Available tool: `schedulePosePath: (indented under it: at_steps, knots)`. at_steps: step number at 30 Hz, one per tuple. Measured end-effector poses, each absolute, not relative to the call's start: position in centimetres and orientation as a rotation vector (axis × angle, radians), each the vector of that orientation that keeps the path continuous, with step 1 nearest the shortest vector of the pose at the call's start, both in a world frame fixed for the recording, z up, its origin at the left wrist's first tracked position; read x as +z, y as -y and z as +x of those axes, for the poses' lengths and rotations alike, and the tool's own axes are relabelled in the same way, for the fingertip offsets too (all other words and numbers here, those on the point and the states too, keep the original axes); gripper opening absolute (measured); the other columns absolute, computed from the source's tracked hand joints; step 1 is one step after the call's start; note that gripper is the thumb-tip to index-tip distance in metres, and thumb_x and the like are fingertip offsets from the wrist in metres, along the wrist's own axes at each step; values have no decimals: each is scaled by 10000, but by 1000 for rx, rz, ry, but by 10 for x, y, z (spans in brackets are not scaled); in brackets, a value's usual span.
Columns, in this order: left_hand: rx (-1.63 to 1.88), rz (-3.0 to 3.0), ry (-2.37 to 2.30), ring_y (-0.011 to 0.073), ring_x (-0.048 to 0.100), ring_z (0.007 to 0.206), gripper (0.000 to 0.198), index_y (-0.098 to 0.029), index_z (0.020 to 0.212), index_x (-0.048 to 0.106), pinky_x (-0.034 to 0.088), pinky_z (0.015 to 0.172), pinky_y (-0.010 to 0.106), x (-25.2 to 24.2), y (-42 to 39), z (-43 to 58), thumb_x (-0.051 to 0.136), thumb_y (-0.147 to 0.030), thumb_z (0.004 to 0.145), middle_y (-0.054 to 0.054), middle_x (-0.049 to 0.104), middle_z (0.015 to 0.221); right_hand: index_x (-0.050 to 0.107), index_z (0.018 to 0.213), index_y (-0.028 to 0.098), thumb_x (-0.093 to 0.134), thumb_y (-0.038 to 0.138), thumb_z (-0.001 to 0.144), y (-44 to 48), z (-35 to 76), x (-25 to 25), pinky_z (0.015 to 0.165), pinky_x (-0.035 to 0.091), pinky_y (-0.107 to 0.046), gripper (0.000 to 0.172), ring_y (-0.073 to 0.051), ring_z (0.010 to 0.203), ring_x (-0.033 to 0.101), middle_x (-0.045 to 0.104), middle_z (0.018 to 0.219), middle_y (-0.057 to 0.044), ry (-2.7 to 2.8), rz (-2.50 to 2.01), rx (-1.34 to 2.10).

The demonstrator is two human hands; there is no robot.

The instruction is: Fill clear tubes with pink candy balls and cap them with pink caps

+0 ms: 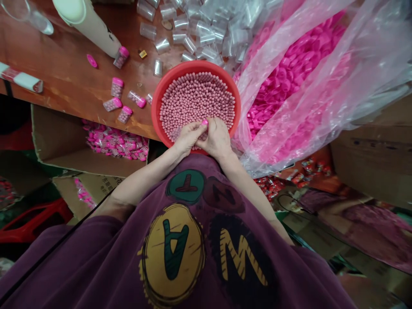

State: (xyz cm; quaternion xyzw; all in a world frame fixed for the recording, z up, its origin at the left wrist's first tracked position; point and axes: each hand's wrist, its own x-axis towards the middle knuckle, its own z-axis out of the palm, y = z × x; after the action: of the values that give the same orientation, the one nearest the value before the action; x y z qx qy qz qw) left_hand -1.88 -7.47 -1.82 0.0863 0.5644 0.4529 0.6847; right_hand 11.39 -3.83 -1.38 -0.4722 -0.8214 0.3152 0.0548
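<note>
Over the near rim of a red basin [156, 101] full of small pink balls [196, 96], my two hands meet. A bright pink cap [204, 122] shows between their fingertips; whether it sits on a small container is hidden by the fingers. My left hand [187, 136] is closed at the cap from the left. Curled in from the right, my right hand [217, 136] is closed against the same cap. Left of the basin lie several small clear bottles with pink caps and balls inside, such as this filled bottle [117, 87].
Empty clear containers [206, 32] are heaped behind the basin. A large plastic bag [270, 81] of pink caps [289, 71] spreads on the right. Below the table's left edge, a cardboard box [58, 143] holds many filled bottles [117, 143]. A white tumbler [93, 30] stands at the back left.
</note>
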Motion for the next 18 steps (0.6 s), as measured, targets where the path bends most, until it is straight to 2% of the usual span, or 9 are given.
schedulePosePath:
  at_steps: [4, 6, 9, 11, 12, 13, 15, 18]
  knots:
    - [1045, 113, -1288, 101, 578, 625, 249, -185, 806, 726, 500, 635, 233, -28, 77, -20, 846, -322, 976, -30, 664, 680, 647, 1285, 64, 792, 341, 855, 36, 104, -17, 1132, 531, -658, 532, -461, 1246, 654, 700, 1244, -267, 2600, -1481, 975]
    - [1031, 103, -1293, 103, 572, 619, 239, -187, 806, 719, 482, 619, 232, -33, 80, -21, 820, -312, 983, -28, 656, 672, 650, 1299, 77, 787, 352, 862, 38, 101, -20, 1128, 530, -648, 533, -453, 1249, 657, 709, 1251, -260, 2596, -1483, 1016]
    - [1030, 174, -1345, 129, 632, 683, 240, -199, 916, 729, 530, 671, 256, -40, 85, -29, 834, -413, 952, -7, 705, 746, 567, 1500, 105, 779, 392, 890, 46, 104, -29, 1153, 532, -630, 707, -434, 1364, 631, 672, 1442, -260, 2503, -1398, 1162]
    - [1091, 296, -1443, 153, 685, 783, 346, -211, 1013, 723, 565, 750, 284, -44, 88, -42, 839, -523, 918, 15, 752, 858, 442, 1645, 132, 784, 438, 903, 51, 112, -40, 1176, 540, -605, 873, -408, 1451, 596, 597, 1587, -253, 2387, -1344, 1245]
    - [1142, 369, -1515, 163, 703, 842, 411, -217, 1057, 715, 571, 786, 294, -46, 89, -52, 827, -583, 908, 28, 768, 925, 407, 1677, 144, 774, 461, 918, 53, 116, -46, 1179, 546, -597, 901, -395, 1460, 594, 582, 1611, -247, 2327, -1338, 1261]
    - [1196, 437, -1597, 171, 713, 895, 471, -223, 1093, 705, 569, 809, 300, -48, 91, -64, 803, -643, 904, 40, 777, 987, 418, 1675, 152, 746, 478, 942, 53, 121, -52, 1170, 555, -597, 866, -384, 1435, 613, 603, 1587, -240, 2278, -1345, 1257]
    - [1298, 524, -1772, 176, 712, 953, 554, -239, 1148, 683, 555, 818, 307, -54, 95, -97, 747, -734, 907, 48, 771, 1057, 543, 1583, 159, 650, 465, 1006, 51, 129, -62, 1127, 575, -608, 662, -373, 1319, 671, 696, 1442, -223, 2245, -1371, 1219]
    - [1395, 526, -2008, 140, 661, 934, 585, -242, 1145, 651, 507, 826, 303, -69, 104, -158, 667, -791, 944, 0, 718, 977, 697, 1390, 155, 553, 413, 1058, 46, 129, -65, 1073, 584, -602, 444, -366, 1182, 705, 768, 1259, -207, 2337, -1372, 1167]
